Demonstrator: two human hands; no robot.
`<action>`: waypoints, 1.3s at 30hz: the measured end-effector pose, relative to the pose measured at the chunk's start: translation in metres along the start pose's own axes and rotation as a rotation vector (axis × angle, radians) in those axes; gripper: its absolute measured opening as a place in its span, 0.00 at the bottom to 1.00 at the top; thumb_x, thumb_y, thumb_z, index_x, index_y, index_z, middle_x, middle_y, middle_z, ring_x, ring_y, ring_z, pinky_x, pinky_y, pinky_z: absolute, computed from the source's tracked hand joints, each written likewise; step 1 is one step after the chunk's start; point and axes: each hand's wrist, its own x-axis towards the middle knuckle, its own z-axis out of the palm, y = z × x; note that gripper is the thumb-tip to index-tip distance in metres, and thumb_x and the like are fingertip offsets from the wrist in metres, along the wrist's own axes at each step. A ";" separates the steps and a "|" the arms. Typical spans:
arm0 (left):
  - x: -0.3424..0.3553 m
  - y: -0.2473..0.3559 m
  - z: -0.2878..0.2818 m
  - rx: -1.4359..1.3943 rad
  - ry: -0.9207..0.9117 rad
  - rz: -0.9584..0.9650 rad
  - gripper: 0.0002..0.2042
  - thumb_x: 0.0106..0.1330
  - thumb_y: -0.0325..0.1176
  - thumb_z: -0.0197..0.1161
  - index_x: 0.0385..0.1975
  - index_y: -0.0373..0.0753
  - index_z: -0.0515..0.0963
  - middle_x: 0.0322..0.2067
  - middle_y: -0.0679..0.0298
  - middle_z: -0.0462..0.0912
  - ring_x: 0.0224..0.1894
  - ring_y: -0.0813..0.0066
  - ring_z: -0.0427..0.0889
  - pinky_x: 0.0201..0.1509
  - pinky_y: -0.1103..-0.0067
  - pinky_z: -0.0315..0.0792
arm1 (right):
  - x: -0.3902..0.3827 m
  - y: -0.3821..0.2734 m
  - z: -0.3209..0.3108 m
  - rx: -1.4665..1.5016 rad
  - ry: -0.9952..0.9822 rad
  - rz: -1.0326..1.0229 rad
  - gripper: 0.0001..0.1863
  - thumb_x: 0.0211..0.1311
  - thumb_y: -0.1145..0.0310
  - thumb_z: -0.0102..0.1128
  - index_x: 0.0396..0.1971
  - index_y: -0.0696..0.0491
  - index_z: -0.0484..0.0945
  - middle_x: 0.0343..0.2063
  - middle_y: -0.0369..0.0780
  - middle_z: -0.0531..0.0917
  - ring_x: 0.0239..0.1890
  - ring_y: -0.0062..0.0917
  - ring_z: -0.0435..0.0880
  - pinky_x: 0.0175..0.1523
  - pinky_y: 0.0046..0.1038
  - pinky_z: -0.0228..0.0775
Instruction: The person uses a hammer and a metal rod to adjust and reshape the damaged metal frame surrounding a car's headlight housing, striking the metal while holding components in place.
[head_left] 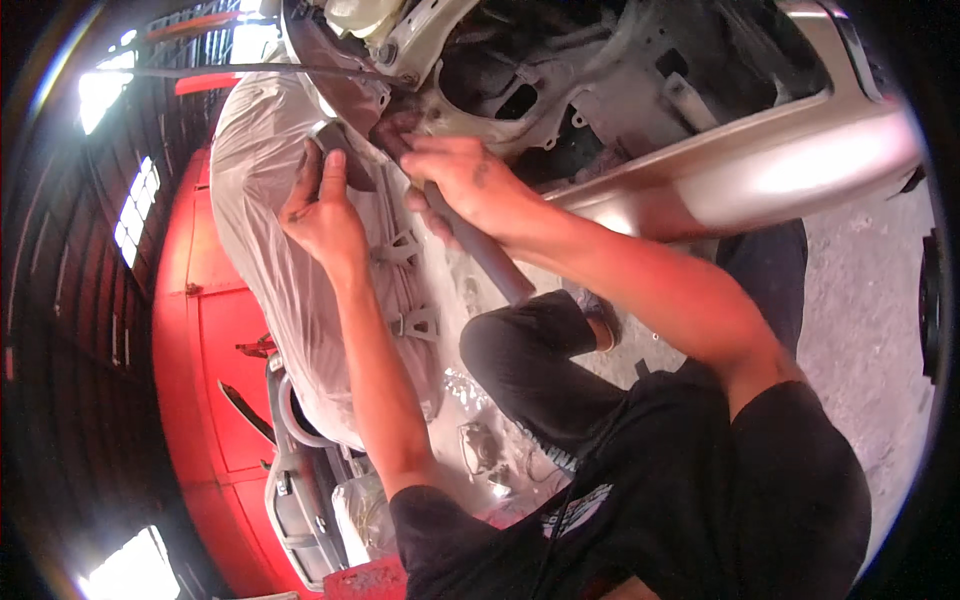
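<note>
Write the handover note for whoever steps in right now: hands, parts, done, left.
Left hand: pressed on a dark bracket against the pale car panel, fingers spread, not clearly gripping.
Right hand: closed round a long grey bar, its top end pushed up into the car's stripped underside.
The silver bumper hangs to the right; loose parts lie on the floor by the knee.
Done: cannot tell.
Left: bar and bracket both in hand, nothing released.

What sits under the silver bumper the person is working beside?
Under the silver bumper lie rough concrete floor and the person's dark-trousered knee. The right hand grips a grey bar running up toward the car body; its tip is hidden.
</note>
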 end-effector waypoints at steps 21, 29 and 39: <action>-0.003 -0.009 -0.004 -0.015 0.005 0.113 0.21 0.68 0.28 0.70 0.57 0.23 0.78 0.49 0.52 0.86 0.50 0.70 0.84 0.59 0.77 0.76 | 0.002 0.009 -0.030 -0.060 -0.069 -0.056 0.23 0.72 0.60 0.54 0.62 0.53 0.73 0.23 0.37 0.78 0.13 0.20 0.73 0.19 0.25 0.65; 0.003 0.002 -0.005 0.028 -0.021 0.022 0.21 0.66 0.25 0.70 0.57 0.22 0.78 0.53 0.49 0.85 0.54 0.71 0.82 0.63 0.77 0.72 | 0.006 0.054 -0.005 0.048 0.022 -0.282 0.27 0.75 0.62 0.51 0.70 0.50 0.67 0.23 0.36 0.76 0.15 0.19 0.72 0.19 0.24 0.64; 0.002 0.003 -0.005 0.009 -0.042 0.033 0.21 0.66 0.24 0.70 0.57 0.22 0.78 0.54 0.48 0.84 0.55 0.69 0.82 0.63 0.77 0.72 | 0.002 0.019 -0.010 0.159 -0.057 -0.017 0.12 0.74 0.62 0.51 0.50 0.51 0.76 0.24 0.35 0.76 0.16 0.18 0.71 0.18 0.23 0.63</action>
